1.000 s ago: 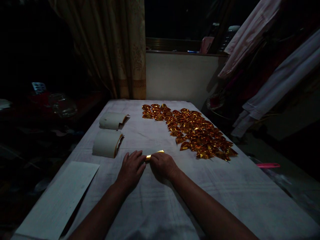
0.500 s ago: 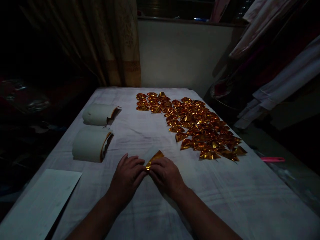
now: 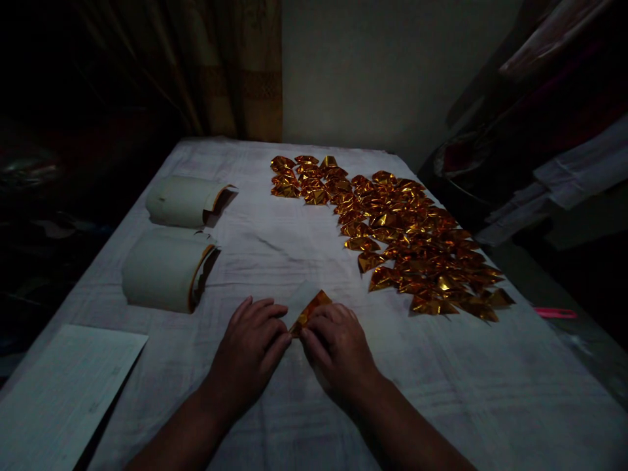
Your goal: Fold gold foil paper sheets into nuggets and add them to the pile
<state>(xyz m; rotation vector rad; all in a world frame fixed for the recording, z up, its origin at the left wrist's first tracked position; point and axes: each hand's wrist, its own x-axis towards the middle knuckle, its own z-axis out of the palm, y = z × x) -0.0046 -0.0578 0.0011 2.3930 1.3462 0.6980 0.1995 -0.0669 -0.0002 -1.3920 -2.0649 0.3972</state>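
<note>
On a table with a white cloth (image 3: 432, 392) my left hand (image 3: 250, 347) and my right hand (image 3: 338, 347) meet over a small gold foil paper (image 3: 310, 309). Both hands pinch its near edge with bent fingers; its white underside shows on the far left flap. A big spread of folded gold foil pieces (image 3: 402, 235) lies beyond my right hand, reaching the table's far right. Two curled stacks of white-backed foil sheets, one nearer (image 3: 164, 269) and one farther (image 3: 184, 201), lie to the left of my left hand.
A flat white sheet (image 3: 63, 392) lies at the near left corner of the table. A curtain (image 3: 230, 65) hangs behind the far edge. Hanging clothes (image 3: 564, 163) crowd the right side, and a pink object (image 3: 557, 313) sits low at the right. The room is dark.
The camera has tilted down and drawn closer, so the table sits higher in view. The gold paper between my hands has turned from a flat strip into a pointed fold.
</note>
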